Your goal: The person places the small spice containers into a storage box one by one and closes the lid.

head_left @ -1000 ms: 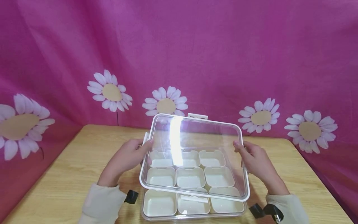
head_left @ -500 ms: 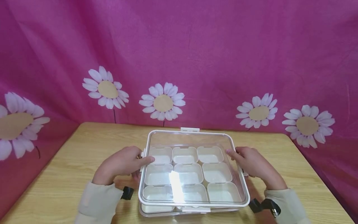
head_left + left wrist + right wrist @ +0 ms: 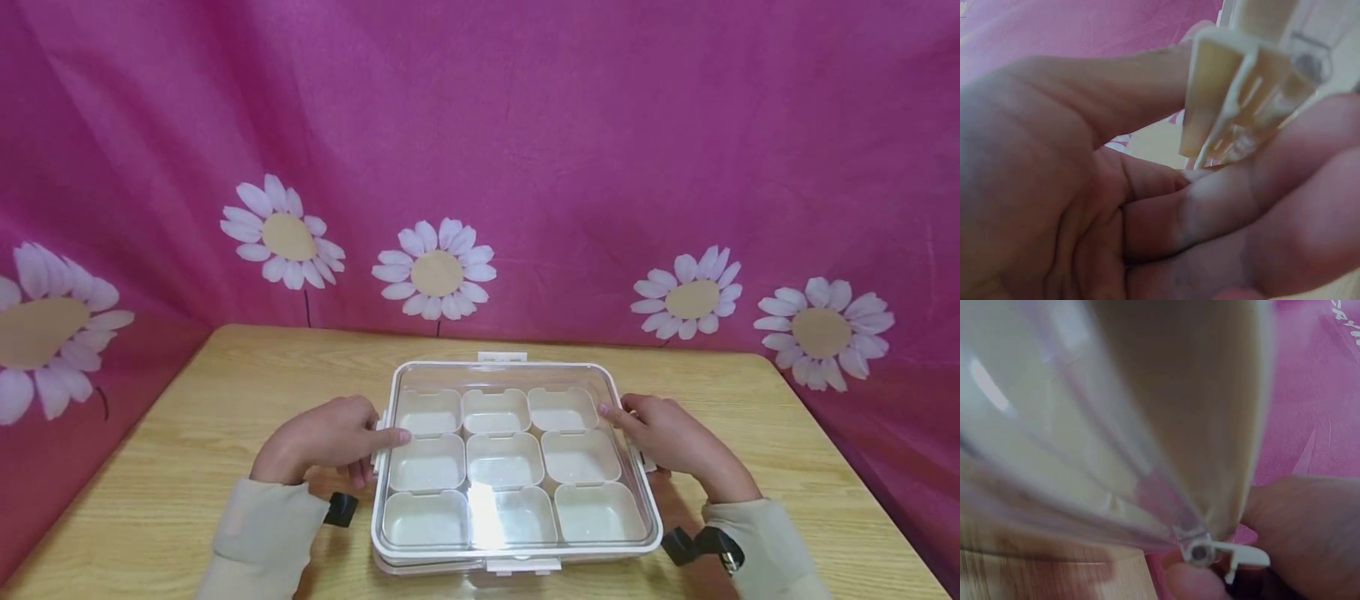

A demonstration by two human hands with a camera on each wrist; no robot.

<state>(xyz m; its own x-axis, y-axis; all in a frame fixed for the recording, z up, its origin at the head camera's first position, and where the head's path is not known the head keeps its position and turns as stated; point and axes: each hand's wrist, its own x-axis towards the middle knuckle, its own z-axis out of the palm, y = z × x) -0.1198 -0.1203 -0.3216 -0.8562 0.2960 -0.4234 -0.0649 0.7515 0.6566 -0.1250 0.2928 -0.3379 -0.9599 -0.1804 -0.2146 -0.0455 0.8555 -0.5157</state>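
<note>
A clear plastic lid with a white rim lies over a clear storage box, whose front edge shows below the rim. Through the lid I see several cream-coloured small bins in rows. My left hand grips the lid's left side, thumb on top. At the right side my right hand holds it the same way. White latches stick out from the rim, including the front latch. Close to the left fingers is a side latch; another latch sits by the right hand. Whether the lid is fully seated, I cannot tell.
The box stands on a wooden table near its front edge. Behind it and along the sides hangs a magenta cloth printed with white daisies. A black strap is at the right sleeve.
The lid, tilted and raised above the box a second ago, has come down and levelled over it, covering the front bins too. Both hands have kept hold of its sides.
</note>
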